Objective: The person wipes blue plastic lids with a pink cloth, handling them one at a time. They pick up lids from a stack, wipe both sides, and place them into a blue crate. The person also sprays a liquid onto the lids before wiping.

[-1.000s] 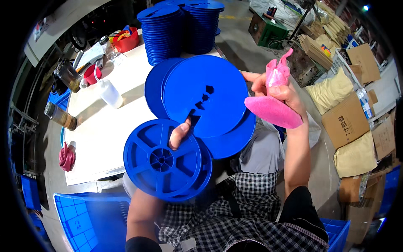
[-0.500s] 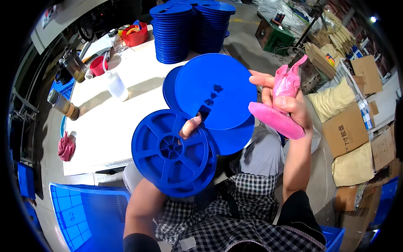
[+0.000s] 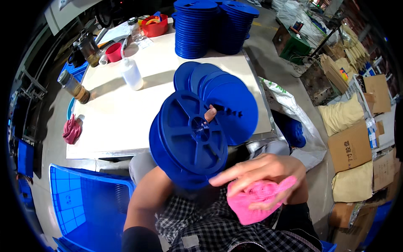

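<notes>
My left hand (image 3: 210, 114) is closed on a bunch of blue plastic reels, with a thumb showing near the hub and the other fingers hidden. The front spoked reel (image 3: 181, 126) faces me, with more flanges stacked tightly behind it. Beyond them several smooth blue discs (image 3: 239, 101) fan out over the table edge; whether my left hand holds these too is unclear. My right hand (image 3: 273, 172) is closed around a bunched pink cloth (image 3: 256, 206). Its extended index finger reaches the lower right rim of the reels; I cannot tell whether it touches.
Tall stacks of blue reels (image 3: 193, 31) stand at the back of the white table (image 3: 109, 130). A squeeze bottle (image 3: 132, 74), brown-liquid bottles (image 3: 75, 87) and a dark pink cloth (image 3: 72, 130) are on the left. A blue crate (image 3: 90, 210) sits lower left; cardboard boxes (image 3: 350, 145) lie right.
My right hand has come down and inward with the pink cloth, to the reels' lower right rim. The reels have tilted and shifted, and the discs behind now fan out more.
</notes>
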Action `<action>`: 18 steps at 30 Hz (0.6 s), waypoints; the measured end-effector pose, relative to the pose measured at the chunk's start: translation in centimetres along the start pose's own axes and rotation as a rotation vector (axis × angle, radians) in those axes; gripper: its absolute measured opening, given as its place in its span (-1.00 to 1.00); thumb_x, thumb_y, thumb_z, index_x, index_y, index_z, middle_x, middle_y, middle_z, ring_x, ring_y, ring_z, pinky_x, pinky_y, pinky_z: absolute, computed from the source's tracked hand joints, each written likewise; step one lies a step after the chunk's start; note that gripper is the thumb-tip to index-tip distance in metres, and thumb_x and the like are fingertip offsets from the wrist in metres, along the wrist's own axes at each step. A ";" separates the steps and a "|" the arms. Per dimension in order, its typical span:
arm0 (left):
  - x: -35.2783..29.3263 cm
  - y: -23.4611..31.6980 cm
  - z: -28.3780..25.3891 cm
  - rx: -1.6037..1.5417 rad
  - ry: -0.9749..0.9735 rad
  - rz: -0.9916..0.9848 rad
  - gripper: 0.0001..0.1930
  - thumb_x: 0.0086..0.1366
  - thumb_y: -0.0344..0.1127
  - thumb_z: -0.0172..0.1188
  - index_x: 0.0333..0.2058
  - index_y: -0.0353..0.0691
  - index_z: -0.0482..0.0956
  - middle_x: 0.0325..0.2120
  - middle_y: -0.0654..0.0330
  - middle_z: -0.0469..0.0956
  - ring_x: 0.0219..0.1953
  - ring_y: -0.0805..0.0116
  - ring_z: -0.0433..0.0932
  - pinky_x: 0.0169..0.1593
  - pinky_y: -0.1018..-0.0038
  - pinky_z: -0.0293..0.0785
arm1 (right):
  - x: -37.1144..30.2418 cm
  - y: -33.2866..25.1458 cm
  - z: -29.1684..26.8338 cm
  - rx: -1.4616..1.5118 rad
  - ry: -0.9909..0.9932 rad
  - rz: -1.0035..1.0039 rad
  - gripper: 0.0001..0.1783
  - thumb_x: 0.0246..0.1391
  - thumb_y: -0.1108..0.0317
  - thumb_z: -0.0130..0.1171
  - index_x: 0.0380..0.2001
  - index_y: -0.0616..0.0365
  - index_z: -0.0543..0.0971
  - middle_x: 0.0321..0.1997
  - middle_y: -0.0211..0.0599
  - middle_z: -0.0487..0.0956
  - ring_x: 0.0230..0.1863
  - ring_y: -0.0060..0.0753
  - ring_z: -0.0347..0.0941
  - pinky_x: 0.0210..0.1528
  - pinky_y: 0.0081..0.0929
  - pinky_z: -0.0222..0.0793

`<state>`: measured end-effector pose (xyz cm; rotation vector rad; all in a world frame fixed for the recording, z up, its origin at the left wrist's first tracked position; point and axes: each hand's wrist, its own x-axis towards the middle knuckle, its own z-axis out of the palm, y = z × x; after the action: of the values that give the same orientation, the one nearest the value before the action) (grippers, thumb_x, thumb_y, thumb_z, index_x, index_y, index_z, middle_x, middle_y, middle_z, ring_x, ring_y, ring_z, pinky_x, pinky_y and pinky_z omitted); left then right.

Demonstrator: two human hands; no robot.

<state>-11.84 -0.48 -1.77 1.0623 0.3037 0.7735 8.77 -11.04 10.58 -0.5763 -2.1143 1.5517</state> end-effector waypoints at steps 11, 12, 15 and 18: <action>1.1 0.4 1.0 -0.142 0.061 -0.082 -0.65 0.45 -0.05 0.24 0.04 -0.14 0.53 -0.12 0.18 0.62 -0.13 0.37 0.64 -0.06 0.42 0.63 | 13.5 6.7 1.7 -1.105 0.715 -0.415 -0.79 -0.02 0.34 0.32 -0.29 0.11 0.56 -0.17 -0.18 0.59 -0.03 -0.14 0.55 0.05 -0.23 0.52; 1.1 0.1 0.5 -0.158 0.072 -0.088 -0.65 0.45 -0.05 0.24 0.04 -0.14 0.53 -0.12 0.18 0.62 -0.13 0.37 0.64 -0.06 0.42 0.63 | 14.3 7.2 -0.8 -1.023 0.745 -0.349 -0.77 -0.05 0.36 0.35 -0.29 0.11 0.56 -0.17 -0.16 0.59 -0.04 -0.11 0.55 0.05 -0.20 0.52; 1.5 0.4 0.3 -0.191 0.073 -0.098 -0.66 0.46 -0.05 0.23 0.03 -0.14 0.53 -0.13 0.19 0.62 -0.14 0.38 0.64 -0.05 0.42 0.63 | 10.0 10.5 -5.4 -0.893 1.133 -0.180 -0.70 -0.13 0.43 0.42 -0.30 0.11 0.54 -0.23 -0.19 0.58 -0.17 -0.10 0.52 -0.04 -0.16 0.49; 1.7 0.5 -0.1 -0.219 0.076 -0.101 -0.66 0.46 -0.05 0.23 0.02 -0.14 0.54 -0.14 0.19 0.62 -0.14 0.38 0.64 -0.05 0.43 0.63 | 8.0 10.3 1.4 -0.860 0.949 -0.377 -0.73 -0.12 0.38 0.47 -0.36 0.02 0.56 -0.31 -0.34 0.57 -0.22 -0.19 0.52 -0.06 -0.24 0.46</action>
<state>-10.94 0.91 -1.16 0.8073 0.3275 0.7397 2.19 -4.62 1.26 -0.8782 -1.8230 0.0106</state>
